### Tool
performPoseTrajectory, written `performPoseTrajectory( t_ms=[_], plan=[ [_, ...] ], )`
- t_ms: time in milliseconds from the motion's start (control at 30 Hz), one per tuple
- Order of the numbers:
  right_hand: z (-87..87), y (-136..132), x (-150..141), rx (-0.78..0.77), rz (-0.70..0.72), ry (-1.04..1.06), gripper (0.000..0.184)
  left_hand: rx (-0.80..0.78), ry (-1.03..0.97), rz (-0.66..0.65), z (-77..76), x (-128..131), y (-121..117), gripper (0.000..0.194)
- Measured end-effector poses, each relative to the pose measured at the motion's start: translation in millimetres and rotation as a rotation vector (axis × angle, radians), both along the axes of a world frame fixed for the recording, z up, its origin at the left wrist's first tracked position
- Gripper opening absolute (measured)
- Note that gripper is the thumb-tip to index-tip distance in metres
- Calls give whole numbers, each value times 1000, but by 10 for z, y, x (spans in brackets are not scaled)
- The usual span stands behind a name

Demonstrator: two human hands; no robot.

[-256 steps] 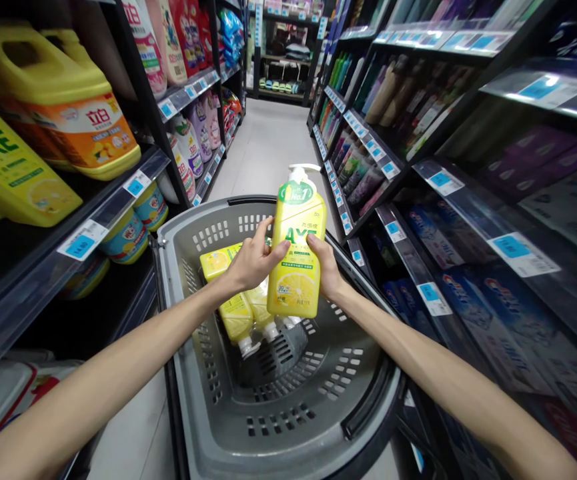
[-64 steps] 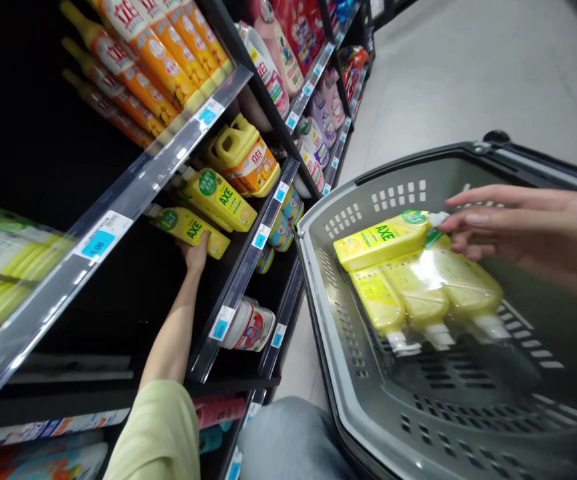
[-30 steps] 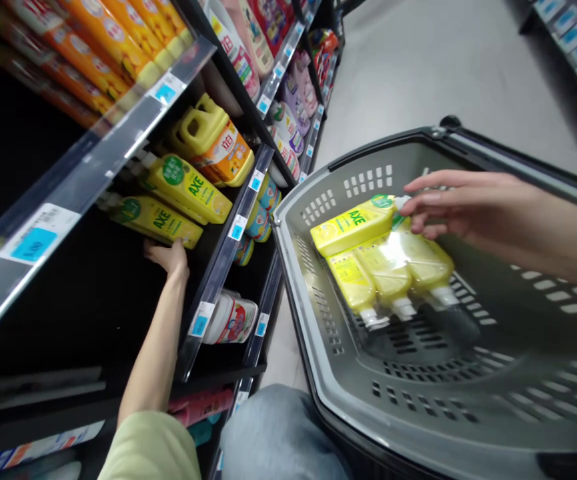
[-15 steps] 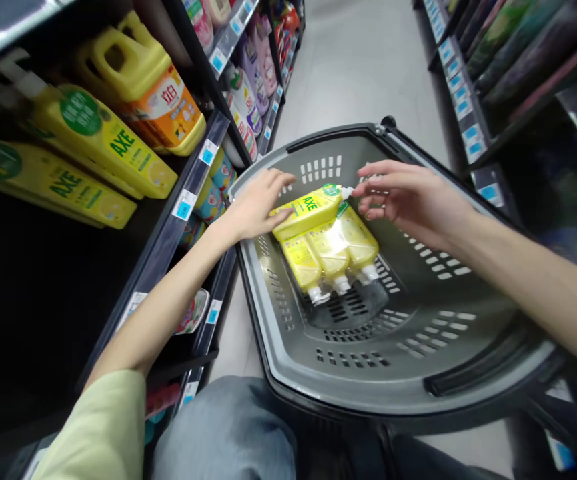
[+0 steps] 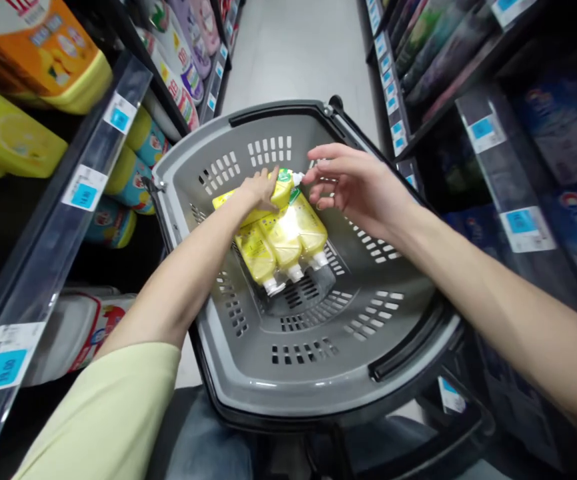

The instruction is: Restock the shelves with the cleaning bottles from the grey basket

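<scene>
A yellow AXE pump bottle (image 5: pixel 284 193) lies in the grey shopping basket (image 5: pixel 248 393), on top of a clear pack of three yellow refill pouches (image 5: pixel 283 243). My left hand (image 5: pixel 261 189) reaches in from the left and closes over the bottle's upper body. My right hand (image 5: pixel 361 187) hovers just right of the bottle. Its fingers are curved and apart, with the fingertips at the white pump head (image 5: pixel 297 177). The hand hides most of the bottle's label.
Left shelves hold yellow and orange detergent jugs (image 5: pixel 33 53), round tubs (image 5: pixel 133 180) and blue price tags (image 5: pixel 84 195). Right shelves carry toothpaste boxes (image 5: pixel 563 133). The grey aisle floor (image 5: pixel 293 53) runs ahead. My jeans-clad knee is under the basket.
My left hand left the AXE bottles on the shelf, swung to the basket and now grips the bottle there. The view turned from the shelf to the basket. My right hand stayed by the pump.
</scene>
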State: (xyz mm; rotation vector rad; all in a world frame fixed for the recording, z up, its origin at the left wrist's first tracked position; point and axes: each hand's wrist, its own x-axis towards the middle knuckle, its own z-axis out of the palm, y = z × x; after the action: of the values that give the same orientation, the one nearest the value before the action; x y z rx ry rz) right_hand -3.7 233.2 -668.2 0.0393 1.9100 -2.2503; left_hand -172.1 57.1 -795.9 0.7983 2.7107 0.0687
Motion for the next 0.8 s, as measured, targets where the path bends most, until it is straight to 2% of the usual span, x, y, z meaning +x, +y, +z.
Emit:
performPoseTrajectory(
  t_ms=[100, 167, 233, 333, 400, 500, 567, 633, 700, 800],
  plan=[
    [-9, -12, -4, 11, -13, -34, 33, 118, 77, 36, -226, 4, -16, 142],
    [-32, -13, -16, 21, -17, -36, 32, 191, 99, 64, -294, 15, -8, 142],
    [-75, 4, -40, 53, -11, -26, 33, 230, 122, 72, -282, 57, 15, 141],
    [-184, 60, -90, 180, 36, -5, 37, 213, 145, 86, -164, 176, 74, 139],
    [-276, 101, -110, 342, 126, 29, 37, 200, 131, 104, -68, 252, 119, 138],
    [-401, 117, -85, 726, 308, 146, 33, 266, 118, 148, 35, 289, 158, 136],
    [-469, 80, -34, 1019, 409, 226, 35, 365, 134, 188, 66, 258, 159, 137],
    [-536, 18, 18, 1207, 495, 241, 43, 518, 178, 215, 82, 206, 160, 135],
    [-609, -44, 45, 1218, 520, 196, 60, 697, 252, 228, 118, 164, 187, 128],
    [-693, -90, 20, 1052, 342, 201, 96, 917, 391, 261, 278, 183, 313, 118]
  ],
)
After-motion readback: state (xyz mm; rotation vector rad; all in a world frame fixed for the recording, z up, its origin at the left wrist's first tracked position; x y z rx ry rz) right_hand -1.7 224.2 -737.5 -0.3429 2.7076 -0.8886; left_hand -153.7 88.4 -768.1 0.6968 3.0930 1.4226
